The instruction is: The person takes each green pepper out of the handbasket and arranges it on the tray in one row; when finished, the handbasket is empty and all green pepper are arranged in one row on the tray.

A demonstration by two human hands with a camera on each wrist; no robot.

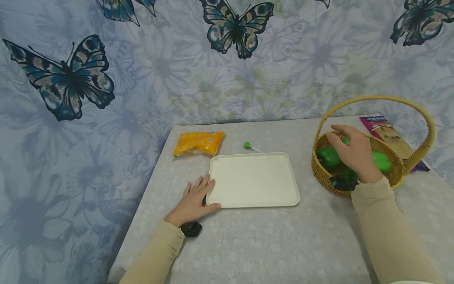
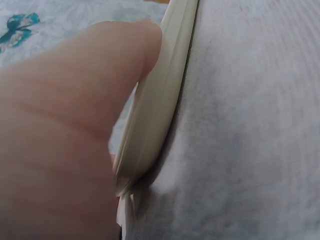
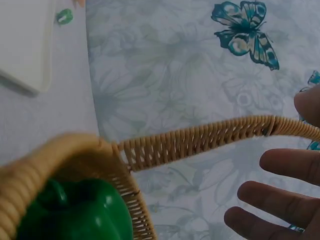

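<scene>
My left hand rests at the left side of a cream tray, fingers straight and slightly spread. Its thumb lies along the tray's near rim in the left wrist view. On the right, my right hand hovers over a wicker basket, with its fingers extended and apart and nothing between them. Green bell peppers lie in the basket: one left of the hand, another green one to its right. The hand and wrist hide part of the contents.
The basket's tall handle arches above the right hand. A purple and tan packet lies behind the basket. Beyond the tray are a green lollipop and an orange bag. A butterfly-patterned cloth backs the table.
</scene>
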